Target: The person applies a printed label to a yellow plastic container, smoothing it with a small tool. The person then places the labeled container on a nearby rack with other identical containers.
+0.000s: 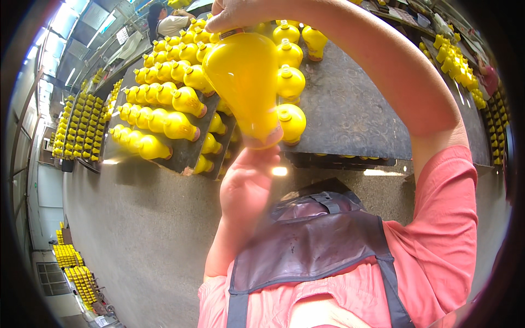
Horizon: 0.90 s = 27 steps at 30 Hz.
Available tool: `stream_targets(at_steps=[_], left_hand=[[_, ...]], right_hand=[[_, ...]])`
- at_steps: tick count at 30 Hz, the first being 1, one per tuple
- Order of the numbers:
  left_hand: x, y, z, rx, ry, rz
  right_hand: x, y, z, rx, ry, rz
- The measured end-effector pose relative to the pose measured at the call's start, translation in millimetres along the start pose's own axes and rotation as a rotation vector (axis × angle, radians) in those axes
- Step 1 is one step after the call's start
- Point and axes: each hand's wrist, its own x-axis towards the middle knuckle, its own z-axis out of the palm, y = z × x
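A large yellow bulb-shaped vase point(243, 76) is held up, tilted, close in front of me. Around its narrow, reddish lower end my left hand point(246, 177) is closed, with some motion blur. My right arm arches over from the right, and my right hand point(229, 15) grips the vase at its upper end, near the neck; the top edge cuts off part of this hand. Just behind, similar yellow vases with short open necks stand on a dark board, one round vase point(291, 123) being nearest to the held one.
Rows of yellow vases point(158, 121) fill boards at the left of the dark table point(350, 109). More stacks stand by the far left racks point(82, 128), the lower left point(82, 279) and the right side point(456, 60). A person point(170, 24) works beyond the table.
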Motion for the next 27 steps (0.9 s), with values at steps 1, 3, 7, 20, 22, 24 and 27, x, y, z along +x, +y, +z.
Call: stream_targets(at_steps=[1, 3, 7, 20, 22, 24, 27], left_hand=[[-0.3, 0.2, 0.0, 0.013, 0.002, 0.003], [-1.0, 0.8, 0.4, 0.040, 0.009, 0.011], [-2.8, 2.7, 1.7, 0.075, 0.016, 0.026], [-12.1, 2.7, -0.2, 0.393, 0.026, 0.150], [-12.9, -2.2, 0.3, 0.449, 0.028, 0.168], [-13.5, -4.1, 0.1, 0.497, 0.027, 0.169], [-14.8, -6.1, -0.4, 0.502, 0.036, 0.185]], right_hand=[[3.0, 0.6, 2.7, -0.040, 0.017, -0.020], [6.8, 6.7, 6.0, 0.025, -0.005, -0.099], [18.2, 19.1, 16.1, 0.122, -0.027, -0.074], [16.2, 50.9, 15.8, 0.357, -0.240, -0.121], [21.9, 52.8, 36.2, 0.339, -0.111, -0.132], [24.7, 57.5, 44.2, 0.286, -0.053, -0.124], [21.6, 62.8, 50.8, 0.284, -0.073, -0.086]])
